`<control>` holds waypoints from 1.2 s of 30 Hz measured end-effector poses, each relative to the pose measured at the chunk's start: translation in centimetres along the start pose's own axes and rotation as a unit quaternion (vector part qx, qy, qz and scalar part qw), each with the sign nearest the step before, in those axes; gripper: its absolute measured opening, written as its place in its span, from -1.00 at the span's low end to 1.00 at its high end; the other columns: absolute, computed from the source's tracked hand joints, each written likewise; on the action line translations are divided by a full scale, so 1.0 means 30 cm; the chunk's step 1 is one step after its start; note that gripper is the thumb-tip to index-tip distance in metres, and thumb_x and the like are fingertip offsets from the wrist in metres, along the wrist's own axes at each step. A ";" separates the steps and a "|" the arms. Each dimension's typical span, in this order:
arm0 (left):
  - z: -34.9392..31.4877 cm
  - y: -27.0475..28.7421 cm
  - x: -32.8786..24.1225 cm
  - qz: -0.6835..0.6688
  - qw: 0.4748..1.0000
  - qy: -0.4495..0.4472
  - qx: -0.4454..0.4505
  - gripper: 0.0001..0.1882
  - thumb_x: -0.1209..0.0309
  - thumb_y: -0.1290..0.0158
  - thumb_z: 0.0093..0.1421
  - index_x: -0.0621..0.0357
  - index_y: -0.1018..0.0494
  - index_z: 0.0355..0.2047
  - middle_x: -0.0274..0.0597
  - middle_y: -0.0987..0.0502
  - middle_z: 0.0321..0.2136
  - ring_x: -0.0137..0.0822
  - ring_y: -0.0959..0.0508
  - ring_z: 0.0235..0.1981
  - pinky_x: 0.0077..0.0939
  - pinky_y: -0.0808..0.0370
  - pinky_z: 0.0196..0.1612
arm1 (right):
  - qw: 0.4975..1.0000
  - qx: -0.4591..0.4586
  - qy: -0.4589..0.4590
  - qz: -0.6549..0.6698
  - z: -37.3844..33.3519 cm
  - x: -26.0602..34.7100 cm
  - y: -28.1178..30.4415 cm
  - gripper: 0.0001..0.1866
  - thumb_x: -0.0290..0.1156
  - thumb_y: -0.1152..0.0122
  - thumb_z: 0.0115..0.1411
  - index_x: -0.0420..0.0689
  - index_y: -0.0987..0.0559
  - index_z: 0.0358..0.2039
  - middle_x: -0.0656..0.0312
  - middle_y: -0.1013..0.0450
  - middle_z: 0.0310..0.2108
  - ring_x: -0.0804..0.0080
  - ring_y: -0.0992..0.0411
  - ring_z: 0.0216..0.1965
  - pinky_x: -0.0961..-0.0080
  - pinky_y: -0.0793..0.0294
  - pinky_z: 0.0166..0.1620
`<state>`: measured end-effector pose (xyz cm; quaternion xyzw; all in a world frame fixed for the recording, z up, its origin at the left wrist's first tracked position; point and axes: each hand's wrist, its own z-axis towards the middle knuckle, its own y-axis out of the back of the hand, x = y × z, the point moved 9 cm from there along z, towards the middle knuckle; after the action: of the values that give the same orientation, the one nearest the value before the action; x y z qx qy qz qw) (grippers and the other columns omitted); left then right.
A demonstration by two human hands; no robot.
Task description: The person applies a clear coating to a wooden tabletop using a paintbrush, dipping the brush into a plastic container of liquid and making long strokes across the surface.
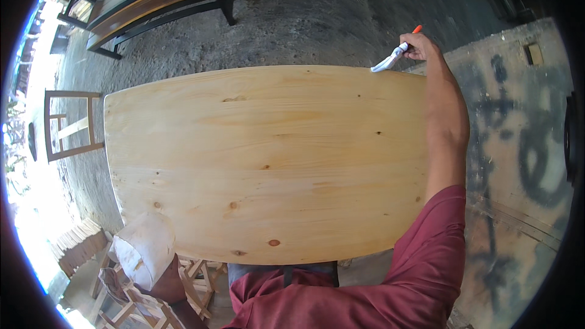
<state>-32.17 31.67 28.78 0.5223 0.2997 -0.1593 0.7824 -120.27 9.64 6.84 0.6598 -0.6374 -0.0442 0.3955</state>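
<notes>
A pale wooden tabletop (274, 146) with several knots lies in front of me. At its far right edge, my right hand (419, 47) is closed around a paintbrush (389, 62) with an orange handle end. The brush's long white head slants down to the left, its tip at the tabletop's far edge. By the near left corner is a white, cut-open plastic container (143, 253) with smears on it. My left hand (170, 281) shows in part beside and under this container and seems to hold it; its fingers are mostly hidden.
A stained board (506, 146) stands along the right. Wooden frame pieces (198, 283) lie below the near left corner, next to a stack of wood strips (78, 244). A small wooden frame (73, 125) is left of the tabletop. Dark-framed benches (158, 3) stand far left.
</notes>
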 end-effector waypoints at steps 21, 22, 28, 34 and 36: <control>-0.107 -0.086 -0.329 0.026 0.997 -0.058 0.044 0.02 0.40 -0.35 -0.18 0.18 -0.02 0.27 -0.05 -0.26 0.18 -0.14 -0.28 0.20 -0.12 -0.25 0.24 | 0.949 -0.070 -0.037 0.306 0.122 -0.742 0.548 -0.79 -0.19 -0.20 0.03 -0.04 -0.50 -0.57 0.39 -0.46 -0.60 0.63 -0.46 -0.60 0.80 -0.47 -0.57; -0.109 -0.082 -0.337 0.018 0.997 -0.061 0.043 0.01 0.38 -0.34 -0.17 0.18 -0.02 0.26 -0.05 -0.26 0.18 -0.14 -0.28 0.20 -0.11 -0.25 0.24 | 0.944 -0.083 -0.035 0.319 0.108 -0.772 0.576 -0.78 -0.19 -0.20 0.03 -0.04 -0.49 -0.57 0.38 -0.46 -0.61 0.62 -0.45 -0.61 0.80 -0.47 -0.58; -0.163 -0.019 -0.341 -0.038 0.995 -0.079 0.056 -0.07 0.29 -0.28 -0.10 0.20 -0.07 0.24 -0.05 -0.28 0.15 -0.11 -0.30 0.17 -0.07 -0.28 0.20 | 0.900 -0.106 -0.064 0.419 -0.057 -1.146 0.579 -0.77 -0.21 -0.20 0.10 -0.06 -0.49 -0.55 0.35 -0.45 -0.60 0.54 -0.46 -0.61 0.74 -0.54 -0.56; -0.248 0.062 -0.377 -0.368 0.922 -0.016 0.121 -0.18 0.18 -0.18 0.02 0.24 -0.11 0.22 -0.04 -0.29 0.13 -0.07 -0.31 0.15 -0.04 -0.32 0.17 | 0.644 -0.199 0.112 0.730 -0.762 -1.309 0.434 -0.80 -0.29 -0.21 0.17 -0.15 -0.50 -0.33 0.31 -0.49 -0.41 0.52 -0.49 -0.43 0.65 -0.61 -0.41; -0.328 0.079 -0.353 -0.585 0.795 0.125 0.098 -0.27 0.11 -0.06 0.15 0.28 -0.13 0.21 -0.01 -0.28 0.14 -0.06 -0.32 0.15 -0.06 -0.35 0.16 | 0.619 -0.106 0.150 0.764 -0.958 -1.332 0.329 -0.79 -0.30 -0.19 0.18 -0.16 -0.49 -0.25 0.29 -0.50 -0.37 0.51 -0.49 -0.44 0.66 -0.60 -0.42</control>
<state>-41.95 40.92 34.51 0.3366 0.6259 -0.5486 0.4405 -119.40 59.27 14.34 -0.1139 -0.8343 0.3058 0.4443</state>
